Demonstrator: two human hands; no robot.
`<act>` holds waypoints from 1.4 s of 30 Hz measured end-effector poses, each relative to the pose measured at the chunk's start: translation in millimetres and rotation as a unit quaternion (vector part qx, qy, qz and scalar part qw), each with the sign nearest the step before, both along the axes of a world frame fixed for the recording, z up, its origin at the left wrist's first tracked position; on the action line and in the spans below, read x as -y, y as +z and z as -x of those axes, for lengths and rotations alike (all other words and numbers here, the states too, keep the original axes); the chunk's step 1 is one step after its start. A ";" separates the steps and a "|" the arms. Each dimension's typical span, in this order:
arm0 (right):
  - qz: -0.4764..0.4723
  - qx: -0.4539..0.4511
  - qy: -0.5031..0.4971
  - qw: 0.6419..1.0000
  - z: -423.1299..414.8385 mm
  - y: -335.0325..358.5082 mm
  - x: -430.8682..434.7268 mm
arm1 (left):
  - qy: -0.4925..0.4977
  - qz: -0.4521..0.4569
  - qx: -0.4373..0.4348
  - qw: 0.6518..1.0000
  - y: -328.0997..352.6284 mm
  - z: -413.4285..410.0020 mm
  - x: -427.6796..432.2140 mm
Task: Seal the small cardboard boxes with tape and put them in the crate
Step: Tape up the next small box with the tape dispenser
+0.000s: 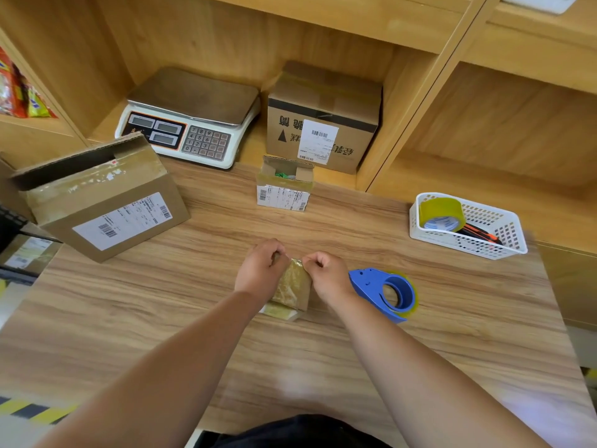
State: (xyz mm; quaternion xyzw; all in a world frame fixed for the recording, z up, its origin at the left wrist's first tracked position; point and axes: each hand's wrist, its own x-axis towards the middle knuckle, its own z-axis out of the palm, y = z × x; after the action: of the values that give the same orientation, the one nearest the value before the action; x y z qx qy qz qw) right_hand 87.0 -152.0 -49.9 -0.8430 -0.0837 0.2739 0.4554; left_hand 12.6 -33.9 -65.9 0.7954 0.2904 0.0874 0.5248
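Fingers of left hand and right hand curled, pinching the far top edge of the box lying between them on the table; probably light, stiff-cornered, tape-slick, so best gripped by opposite side walls just beneath the fingers.

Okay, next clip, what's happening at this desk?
A person's left hand and right hand both pinch the far edge of a small taped box on the wooden desk. The blue tape dispenser lies beside the right hand, untouched. A second small box stands open farther back.
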 end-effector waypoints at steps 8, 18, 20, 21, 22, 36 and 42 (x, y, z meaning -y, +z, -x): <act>-0.007 -0.020 0.010 1.000 4.8 9.0 2.5 | 0.027 -0.096 -0.034 0.994 10.6 12.1 1.8; -0.019 0.265 0.040 0.963 33.0 10.5 12.8 | 0.134 0.050 -0.017 0.990 23.3 27.9 11.1; -0.010 0.363 0.067 0.929 39.8 2.6 16.1 | 0.134 0.119 0.016 0.984 20.9 33.0 11.3; -0.002 0.394 0.080 0.916 42.8 -2.4 18.0 | 0.126 0.146 0.023 0.981 17.2 36.0 11.7; 0.009 0.411 0.096 0.906 46.2 -6.9 19.9 | 0.118 0.162 0.020 0.980 13.2 39.4 12.4; 0.139 0.278 0.086 0.947 36.0 -14.4 26.4 | 0.082 0.127 -0.138 0.979 -9.6 54.5 19.3; 0.195 0.163 0.088 0.963 28.4 -14.9 8.5 | 0.060 0.114 -0.154 0.980 -10.0 53.7 18.1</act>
State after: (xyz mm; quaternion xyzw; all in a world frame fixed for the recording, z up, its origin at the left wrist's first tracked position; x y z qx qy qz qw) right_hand 58.5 -160.5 -64.8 -0.9378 -0.1761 0.1831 0.2367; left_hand -41.1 -51.9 -75.9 0.7154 0.4228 -0.0384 0.5549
